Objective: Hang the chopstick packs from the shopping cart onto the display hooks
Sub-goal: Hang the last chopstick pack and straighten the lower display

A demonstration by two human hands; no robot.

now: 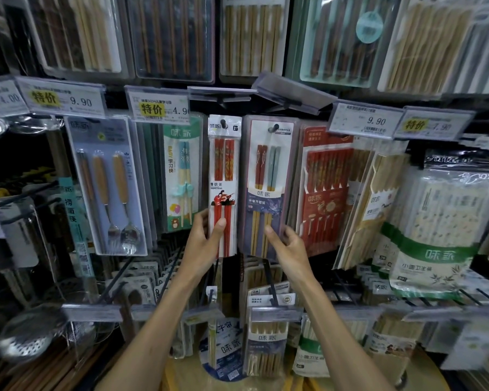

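Two packs look hung on the display hooks [223, 124] above the hands, the left hand [205, 241] pinching the bottom of the red chopstick pack [223, 170] and the right hand [288, 245] gripping the purple chopstick pack [266, 193] low down; the cart is out of sight, so more may wait.

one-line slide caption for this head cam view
Left hand grips the red chopstick pack, right hand the red-and-grey pack beside it, both hung on display hooks.
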